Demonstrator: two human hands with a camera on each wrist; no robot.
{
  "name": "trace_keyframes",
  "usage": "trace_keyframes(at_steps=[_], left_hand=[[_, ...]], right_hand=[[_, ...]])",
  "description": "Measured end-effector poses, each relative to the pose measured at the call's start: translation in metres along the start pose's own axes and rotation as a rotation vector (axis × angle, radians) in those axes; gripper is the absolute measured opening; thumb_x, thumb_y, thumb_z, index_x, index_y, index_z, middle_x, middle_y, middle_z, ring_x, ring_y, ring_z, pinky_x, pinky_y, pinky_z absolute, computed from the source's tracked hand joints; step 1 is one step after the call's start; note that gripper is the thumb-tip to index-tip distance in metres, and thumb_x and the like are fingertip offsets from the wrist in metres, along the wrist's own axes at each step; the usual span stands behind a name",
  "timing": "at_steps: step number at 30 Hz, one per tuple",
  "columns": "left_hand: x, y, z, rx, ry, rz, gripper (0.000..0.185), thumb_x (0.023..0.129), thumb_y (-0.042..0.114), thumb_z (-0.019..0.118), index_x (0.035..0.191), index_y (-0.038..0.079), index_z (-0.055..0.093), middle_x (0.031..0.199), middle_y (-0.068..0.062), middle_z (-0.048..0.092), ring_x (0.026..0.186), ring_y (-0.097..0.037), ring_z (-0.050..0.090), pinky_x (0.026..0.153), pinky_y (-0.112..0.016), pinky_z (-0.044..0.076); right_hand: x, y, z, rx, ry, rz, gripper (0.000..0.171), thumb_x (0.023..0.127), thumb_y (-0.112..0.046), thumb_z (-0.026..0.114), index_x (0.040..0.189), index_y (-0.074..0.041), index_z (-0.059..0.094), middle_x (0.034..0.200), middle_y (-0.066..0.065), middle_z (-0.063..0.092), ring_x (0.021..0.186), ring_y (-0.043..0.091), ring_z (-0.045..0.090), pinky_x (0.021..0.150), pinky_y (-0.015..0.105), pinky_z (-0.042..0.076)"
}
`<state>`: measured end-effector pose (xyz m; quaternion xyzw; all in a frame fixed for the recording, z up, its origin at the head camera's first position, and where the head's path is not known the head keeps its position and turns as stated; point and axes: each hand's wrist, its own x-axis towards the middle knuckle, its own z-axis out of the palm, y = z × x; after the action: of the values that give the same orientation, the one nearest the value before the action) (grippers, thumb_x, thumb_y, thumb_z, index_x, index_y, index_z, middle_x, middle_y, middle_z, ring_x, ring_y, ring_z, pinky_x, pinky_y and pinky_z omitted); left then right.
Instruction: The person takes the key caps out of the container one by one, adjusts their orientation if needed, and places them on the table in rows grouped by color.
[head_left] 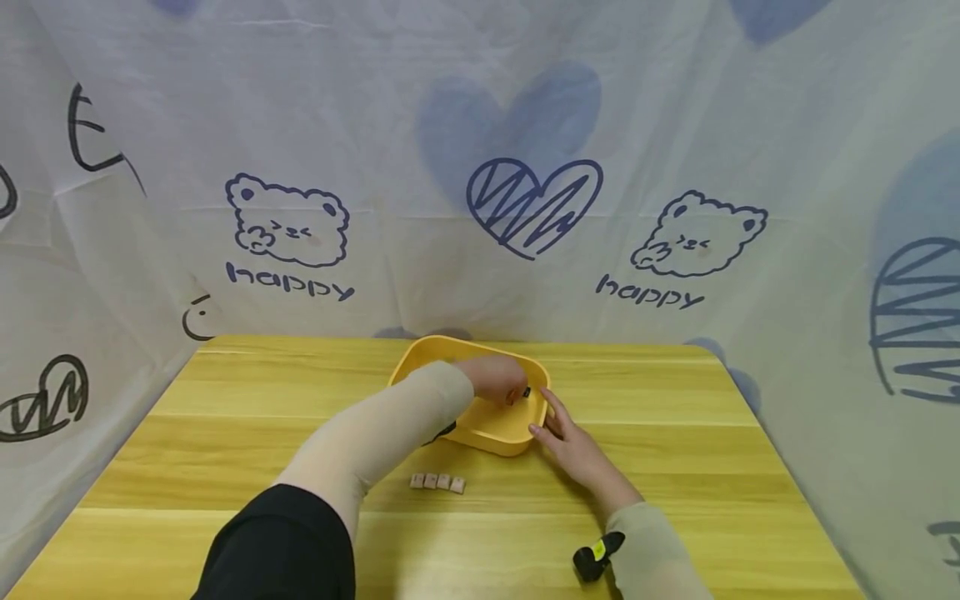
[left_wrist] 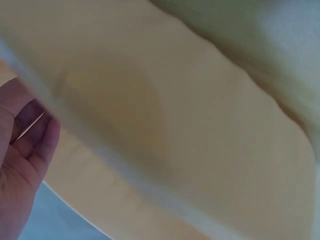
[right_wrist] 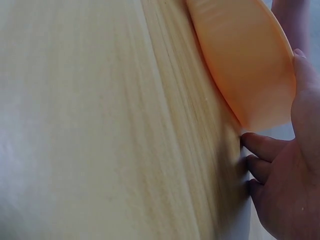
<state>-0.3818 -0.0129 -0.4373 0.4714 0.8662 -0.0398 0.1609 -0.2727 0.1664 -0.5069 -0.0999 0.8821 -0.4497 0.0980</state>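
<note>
Yellow tray [head_left: 420, 354]: far centre of desk [head_left: 225, 433]. Left hand [head_left: 497, 379] inside it, fingers curled, contents not discernible. Right hand [head_left: 572, 446] spread, steadying tray's near corner. Four small blocks [head_left: 437, 482] in a row before it, untouched.

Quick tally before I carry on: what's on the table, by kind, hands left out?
Yellow tray: 1
Small tan blocks, in a row in front of the tray: 4
Small dark item at the left hand, inside the tray, too small to identify: 1
Total: 6
</note>
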Motion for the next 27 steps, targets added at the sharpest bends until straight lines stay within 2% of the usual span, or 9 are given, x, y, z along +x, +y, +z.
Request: trace_keyframes(at_steps=[3,7,10,15,20,27], left_hand=[[-0.001,0.004,0.003,0.029,0.003,0.006,0.009,0.088,0.006,0.070,0.095,0.011,0.073,0.087,0.004,0.067,0.078,-0.011,0.058,0.074,-0.023,0.048],[-0.001,0.009,0.009,0.058,0.019,0.023,0.009,0.086,0.004,0.071,0.090,0.012,0.071,0.082,0.005,0.066,0.076,-0.012,0.058,0.071,-0.024,0.048],[0.000,0.011,0.014,0.053,0.021,0.022,0.010,0.084,0.004,0.071,0.086,0.013,0.069,0.077,0.006,0.062,0.071,-0.011,0.055,0.067,-0.024,0.046],[-0.002,0.011,0.020,0.029,-0.003,0.008,0.010,0.084,0.006,0.073,0.089,0.013,0.068,0.078,0.007,0.060,0.071,-0.010,0.054,0.066,-0.023,0.045],[-0.011,0.010,0.018,-0.036,-0.004,0.011,0.010,0.085,0.007,0.072,0.093,0.011,0.075,0.086,0.005,0.067,0.078,-0.010,0.060,0.072,-0.023,0.049],[-0.036,0.007,0.009,-0.165,0.093,0.006,0.014,0.089,0.011,0.071,0.103,0.012,0.075,0.096,0.004,0.069,0.086,-0.009,0.061,0.080,-0.023,0.049]], right_hand=[[0.000,-0.001,0.001,0.002,-0.004,-0.007,0.074,0.097,-0.051,0.051,0.157,-0.035,0.011,0.149,0.013,0.039,0.138,0.036,0.033,0.111,0.059,0.021],[-0.001,-0.003,0.002,0.007,-0.003,-0.010,0.073,0.098,-0.050,0.052,0.157,-0.034,0.012,0.148,0.014,0.040,0.137,0.035,0.034,0.111,0.059,0.021],[-0.001,-0.004,0.002,0.019,-0.007,-0.014,0.072,0.099,-0.045,0.052,0.157,-0.033,0.011,0.148,0.016,0.039,0.137,0.034,0.036,0.111,0.058,0.022],[-0.002,-0.004,0.001,0.040,-0.019,-0.013,0.072,0.100,-0.044,0.051,0.157,-0.031,0.010,0.150,0.017,0.037,0.138,0.034,0.034,0.111,0.057,0.021],[-0.003,-0.003,0.000,0.045,-0.023,-0.014,0.073,0.100,-0.043,0.051,0.158,-0.030,0.009,0.150,0.019,0.036,0.138,0.035,0.033,0.111,0.057,0.021],[-0.003,-0.003,-0.001,0.056,-0.021,-0.025,0.074,0.100,-0.044,0.051,0.158,-0.027,0.009,0.149,0.018,0.037,0.137,0.034,0.034,0.112,0.055,0.021]])
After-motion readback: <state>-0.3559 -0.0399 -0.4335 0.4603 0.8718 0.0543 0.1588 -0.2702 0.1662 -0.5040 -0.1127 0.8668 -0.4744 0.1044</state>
